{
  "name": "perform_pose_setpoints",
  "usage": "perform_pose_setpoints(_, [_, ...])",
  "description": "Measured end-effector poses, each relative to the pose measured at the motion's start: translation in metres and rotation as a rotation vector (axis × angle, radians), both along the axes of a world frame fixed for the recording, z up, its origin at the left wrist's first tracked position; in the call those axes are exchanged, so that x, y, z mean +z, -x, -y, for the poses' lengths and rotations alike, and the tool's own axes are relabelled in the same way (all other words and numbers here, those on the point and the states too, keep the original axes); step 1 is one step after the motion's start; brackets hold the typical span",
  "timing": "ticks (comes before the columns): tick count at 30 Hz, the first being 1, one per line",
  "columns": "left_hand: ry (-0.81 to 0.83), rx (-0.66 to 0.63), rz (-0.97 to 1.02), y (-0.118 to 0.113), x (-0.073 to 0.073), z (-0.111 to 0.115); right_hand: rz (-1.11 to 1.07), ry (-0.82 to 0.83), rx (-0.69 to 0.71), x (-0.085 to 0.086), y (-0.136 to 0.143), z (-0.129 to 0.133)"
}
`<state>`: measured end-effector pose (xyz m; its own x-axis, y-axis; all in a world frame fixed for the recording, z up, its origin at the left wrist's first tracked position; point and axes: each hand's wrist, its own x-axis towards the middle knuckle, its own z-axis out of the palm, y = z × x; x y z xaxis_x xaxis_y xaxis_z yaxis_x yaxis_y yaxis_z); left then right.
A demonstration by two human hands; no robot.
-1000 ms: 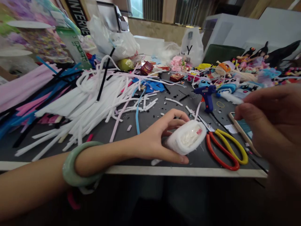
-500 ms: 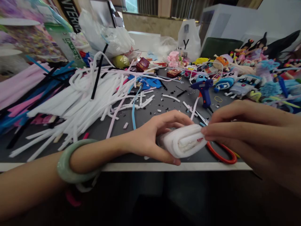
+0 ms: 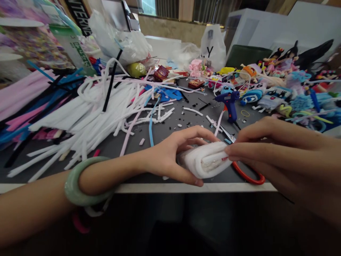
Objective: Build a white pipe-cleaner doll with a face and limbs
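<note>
Thumb and fingers of our left hand [image 3: 170, 153] curl in a wide C around a chunky, rounded white bundle of fuzzy, soft-looking material [image 3: 195, 158], held just above the near edge of the matte dark-grey tabletop [image 3: 191, 122]. Its open end faces us: thick, plush walls around a crumpled whitish core with a small red patch. Our right hand [image 3: 277, 153] brings its bunched fingertips against the right rim of that end; we cannot tell whether they pinch anything. Just right of the bundle, partly hidden by that hand, lie metal scissors with a smooth red handle loop [image 3: 241, 174]. Beyond the grip stands a dark-blue plastic glue gun [image 3: 231, 106]. Left of it spreads a heap of long, velvety white stems [image 3: 103, 103]; far right, fluffy, bright-coloured toy figures [image 3: 277, 97] crowd together.
</note>
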<state>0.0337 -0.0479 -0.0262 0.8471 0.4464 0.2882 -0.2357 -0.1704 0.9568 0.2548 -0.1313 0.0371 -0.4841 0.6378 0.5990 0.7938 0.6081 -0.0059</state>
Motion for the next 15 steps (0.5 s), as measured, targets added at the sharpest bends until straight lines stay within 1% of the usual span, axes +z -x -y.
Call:
perform_pose_setpoints(4, [-0.006, 0.007, 0.012, 0.0001, 0.0003, -0.0002, -0.002, 0.039, 0.005, 0.0003, 0.0005, 0.002])
perform_pose_setpoints(7, [-0.028, 0.025, 0.022, 0.0006, -0.0002, -0.0007, -0.013, 0.094, -0.019, 0.0017, -0.0019, 0.0049])
perform_pose_setpoints(11, [-0.031, 0.015, 0.018, 0.001, -0.0006, -0.0007, -0.012, 0.152, -0.039, 0.0032, -0.0028, 0.0066])
perform_pose_setpoints(15, [-0.03, 0.021, 0.01, 0.0008, -0.0003, 0.0001, -0.036, 0.108, -0.014, 0.0028, 0.0009, 0.0039])
